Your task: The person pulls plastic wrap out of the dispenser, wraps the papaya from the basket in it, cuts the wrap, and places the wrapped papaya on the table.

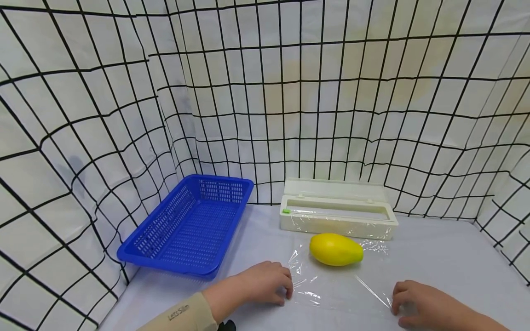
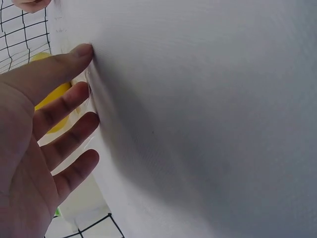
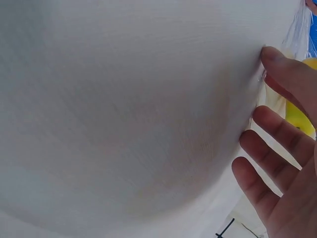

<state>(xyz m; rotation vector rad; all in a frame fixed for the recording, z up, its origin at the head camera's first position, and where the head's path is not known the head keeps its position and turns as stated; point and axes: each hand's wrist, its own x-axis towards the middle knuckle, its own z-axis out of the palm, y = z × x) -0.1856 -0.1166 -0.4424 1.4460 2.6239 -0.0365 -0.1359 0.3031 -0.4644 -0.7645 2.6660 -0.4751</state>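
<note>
A smooth yellow fruit, oblong like a papaya (image 1: 336,249), lies on a sheet of clear cling film (image 1: 327,289) spread on the white table. At the film's left edge is my left hand (image 1: 267,282), its thumb and fingers apart and lightly bent, fingertips down at the table. My right hand (image 1: 424,304) is at the film's right edge in much the same pose. Both wrist views show spread fingers (image 2: 74,131) and thumb (image 3: 285,64) right at the film's edge. Behind the fruit stands a white cling film box (image 1: 337,225) with its lid raised.
A blue plastic basket (image 1: 198,230) with slotted walls stands at the left. White cloth with a black grid (image 1: 306,96) encloses the table at the back and sides. A bright green piece (image 1: 286,211) sits at the box's left end.
</note>
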